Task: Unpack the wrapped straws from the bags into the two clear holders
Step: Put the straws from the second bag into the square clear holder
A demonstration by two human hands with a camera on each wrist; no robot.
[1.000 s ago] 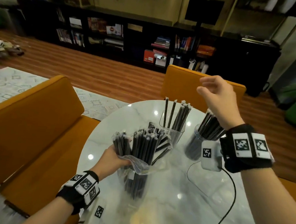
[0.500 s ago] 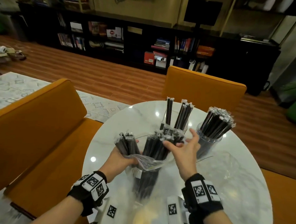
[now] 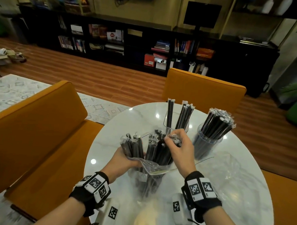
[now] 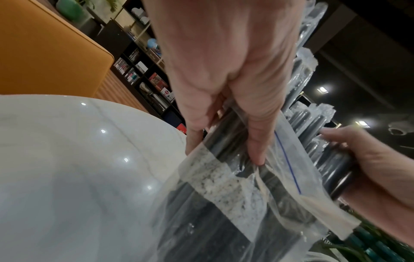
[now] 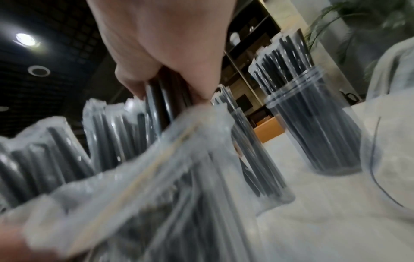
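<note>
A person's left hand (image 3: pixel 124 160) grips an upright bag (image 3: pixel 151 171) of wrapped straws (image 3: pixel 157 147) on the counter (image 3: pixel 226 195); the right hand's (image 3: pixel 180 149) fingers (image 5: pixel 134 79) clasp several straws.

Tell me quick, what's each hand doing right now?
Left hand: grips the bag and some straws.
Right hand: pinches a bunch of straws in the bag.
</note>
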